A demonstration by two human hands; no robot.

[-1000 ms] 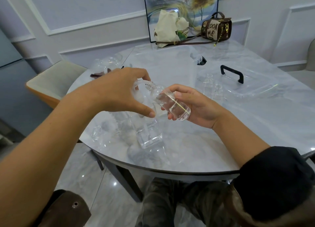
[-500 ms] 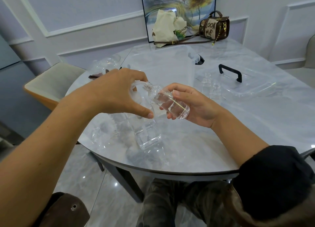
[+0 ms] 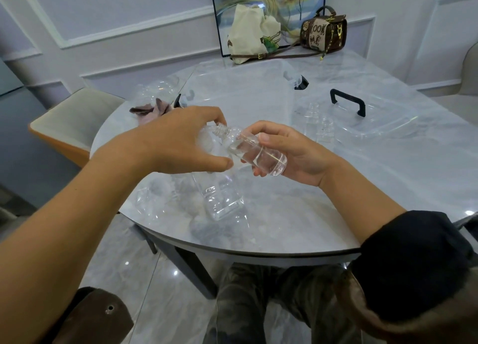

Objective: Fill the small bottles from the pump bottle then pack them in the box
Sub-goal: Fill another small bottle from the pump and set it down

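Bottle (image 3: 258,155) tilted, right hand (image 3: 293,157) curled round it

Black right sleeve (image 3: 413,261), grey camouflage trousers (image 3: 258,305)

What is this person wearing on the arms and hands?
Both hands, left hand and right hand, are bare: no gloves, rings or watch show. The left forearm is uncovered. The right arm has a black sleeve ending near the elbow.
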